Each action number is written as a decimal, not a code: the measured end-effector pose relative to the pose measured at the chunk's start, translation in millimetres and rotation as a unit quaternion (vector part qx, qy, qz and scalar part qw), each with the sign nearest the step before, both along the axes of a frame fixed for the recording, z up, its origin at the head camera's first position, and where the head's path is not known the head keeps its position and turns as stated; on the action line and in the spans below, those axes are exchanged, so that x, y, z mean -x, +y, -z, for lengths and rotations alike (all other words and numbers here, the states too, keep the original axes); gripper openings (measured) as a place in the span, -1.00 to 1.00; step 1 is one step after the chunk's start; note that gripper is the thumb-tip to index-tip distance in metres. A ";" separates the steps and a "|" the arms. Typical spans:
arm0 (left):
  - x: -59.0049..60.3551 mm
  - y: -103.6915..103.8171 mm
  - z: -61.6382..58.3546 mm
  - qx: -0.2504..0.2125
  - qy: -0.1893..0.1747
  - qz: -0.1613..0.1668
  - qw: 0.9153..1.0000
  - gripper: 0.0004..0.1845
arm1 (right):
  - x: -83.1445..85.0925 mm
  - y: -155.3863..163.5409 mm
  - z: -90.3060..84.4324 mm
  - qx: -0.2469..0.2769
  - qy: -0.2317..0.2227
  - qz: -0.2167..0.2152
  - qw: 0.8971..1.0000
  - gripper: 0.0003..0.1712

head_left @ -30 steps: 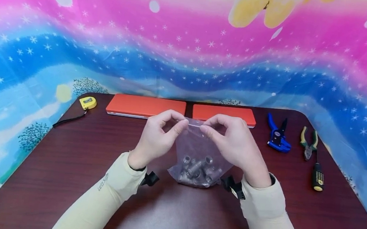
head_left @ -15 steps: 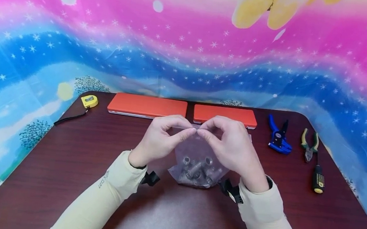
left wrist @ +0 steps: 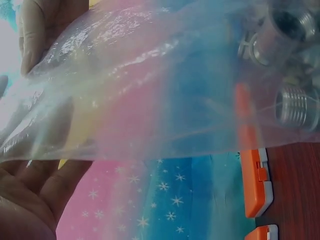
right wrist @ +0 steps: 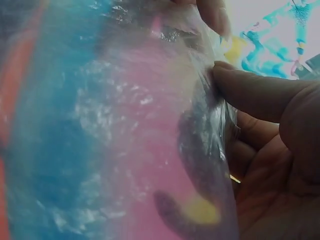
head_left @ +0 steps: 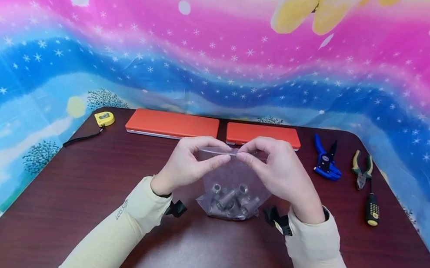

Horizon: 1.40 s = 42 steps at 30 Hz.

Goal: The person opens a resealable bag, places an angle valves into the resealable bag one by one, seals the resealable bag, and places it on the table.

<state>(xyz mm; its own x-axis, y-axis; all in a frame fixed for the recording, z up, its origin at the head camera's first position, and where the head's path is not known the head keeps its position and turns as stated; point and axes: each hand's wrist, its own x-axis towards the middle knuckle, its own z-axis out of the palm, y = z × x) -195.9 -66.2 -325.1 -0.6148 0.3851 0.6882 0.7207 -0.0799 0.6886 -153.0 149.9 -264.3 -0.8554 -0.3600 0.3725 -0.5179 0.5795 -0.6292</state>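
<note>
Clear plastic bag point(head_left: 230, 175) of metal fittings point(head_left: 231, 199), upright on the table point(head_left: 75, 189) at centre front.
Left hand point(head_left: 186, 163) and right hand point(head_left: 279, 171) each pinch its top edge; apparently working the mouth, which next calls for a firm, even pull.

Your left hand point(head_left: 188, 164) and right hand point(head_left: 278, 169) sit lower over the table than a second ago, and the top edge of the plastic bag point(head_left: 231, 170) comes down with them. Half a second ago your fingertips met at the middle of that edge — now they stand slightly apart, with a short strip of the bag's rim stretched flat between them.
</note>
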 end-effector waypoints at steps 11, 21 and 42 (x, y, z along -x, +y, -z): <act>-0.3 1.3 -2.5 -0.010 0.038 0.002 0.999 -0.91 | 1.8 -9.0 8.1 -0.015 0.100 0.018 0.995 -0.96; 0.9 0.4 -2.1 -0.014 0.045 -0.011 0.999 -0.92 | -2.8 7.2 -1.3 -0.025 0.023 0.021 0.999 -0.93; 2.3 -4.8 -1.3 -0.026 0.047 -0.038 0.998 -0.92 | 2.2 18.1 -0.3 -0.040 0.030 0.031 0.998 -0.96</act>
<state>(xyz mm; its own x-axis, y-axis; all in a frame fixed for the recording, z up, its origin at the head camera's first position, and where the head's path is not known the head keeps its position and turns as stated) -198.1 -71.0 -323.8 -0.5728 0.3027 0.7618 0.7872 -0.0561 0.6142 -155.2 167.9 -264.0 -0.8541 -0.3379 0.3954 -0.5147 0.6584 -0.5491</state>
